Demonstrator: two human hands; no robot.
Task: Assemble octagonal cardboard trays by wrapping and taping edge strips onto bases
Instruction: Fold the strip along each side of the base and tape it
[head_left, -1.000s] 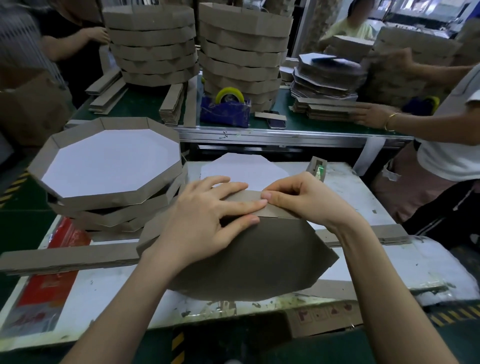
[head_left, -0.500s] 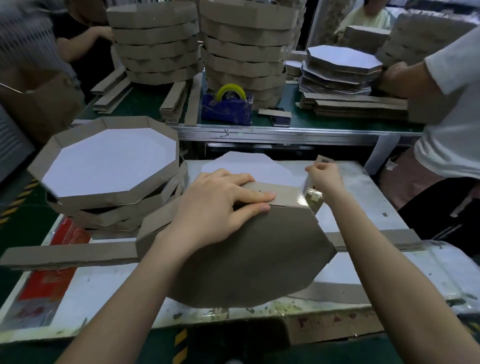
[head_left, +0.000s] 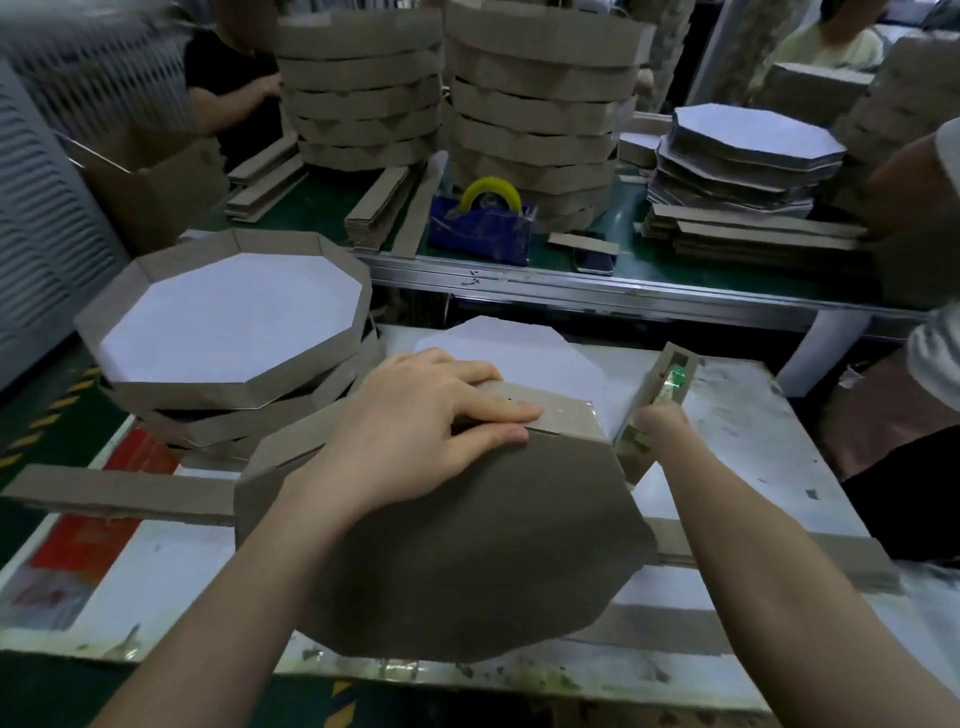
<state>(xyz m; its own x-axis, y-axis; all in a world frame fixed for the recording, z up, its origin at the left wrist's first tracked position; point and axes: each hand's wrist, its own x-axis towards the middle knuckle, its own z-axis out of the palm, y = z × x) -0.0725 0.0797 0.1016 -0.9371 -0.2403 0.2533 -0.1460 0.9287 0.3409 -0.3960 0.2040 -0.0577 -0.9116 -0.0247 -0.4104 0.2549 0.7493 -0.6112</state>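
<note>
Nearest: brown octagonal base (head_left: 441, 561) tipped up off the bench (head_left: 753, 431), underside to camera, low edge near the bench front at 6 o'clock. Edge strip (head_left: 558, 410) is folded over its top edge, and the strip's loose tail runs off along the bench toward 9 o'clock.

Left hand (head_left: 415, 431) lies flat over the top corner with fingers straight, pressing strip onto base and gripping nothing. Its fingertips stop just short of a shiny patch of tape (head_left: 584, 413) at the strip's 3 o'clock end.

Right hand (head_left: 660, 423) is at 3 o'clock of that corner, just beside it, at the foot of the small tape dispenser (head_left: 672, 379). Its fingers are foreshortened and hidden, so I cannot tell how closed it is or whether it pinches tape.

Step, my read: taping strip to base at this corner. To do it well:
- pin the strip flush with the base edge, no gap at the fold
- draw the tape taut and lay it across the joint
- rub it down before the pressing hand lifts, or the strip likely springs off

Farther out:
- 12 o'clock: white octagon sheet (head_left: 509, 348) flat on the bench
- 10 o'clock: stack of finished trays (head_left: 228, 322)
- far bench (head_left: 322, 202): blue dispenser (head_left: 483, 234) with a yellow roll
- behind that: tall tray stacks (head_left: 535, 104)
- 2 o'clock: pile of flat bases (head_left: 748, 140)
</note>
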